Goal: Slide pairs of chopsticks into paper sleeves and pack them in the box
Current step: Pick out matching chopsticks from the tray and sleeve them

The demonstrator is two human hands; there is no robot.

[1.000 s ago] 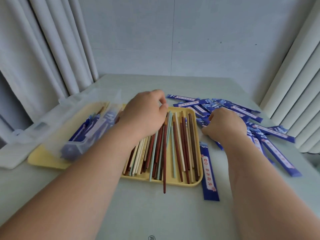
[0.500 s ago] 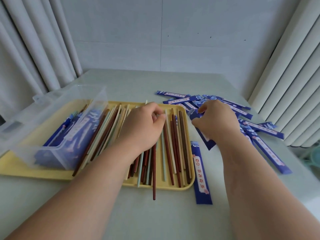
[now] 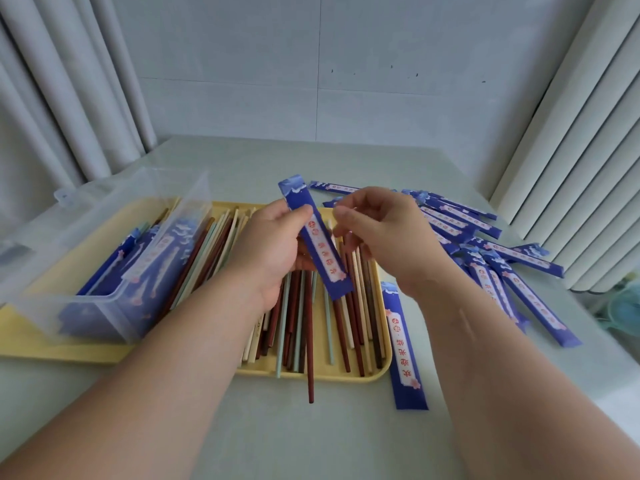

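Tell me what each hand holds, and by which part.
The left hand pinches a blue paper sleeve at its upper half, thumb on the printed face. The right hand is beside it; contact cannot be told.

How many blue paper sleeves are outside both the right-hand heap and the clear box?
2. One blue paper sleeve is in the left hand above the yellow plastic tray; the other sleeve lies on the pale table beside the tray's right edge. Arms may hide more.
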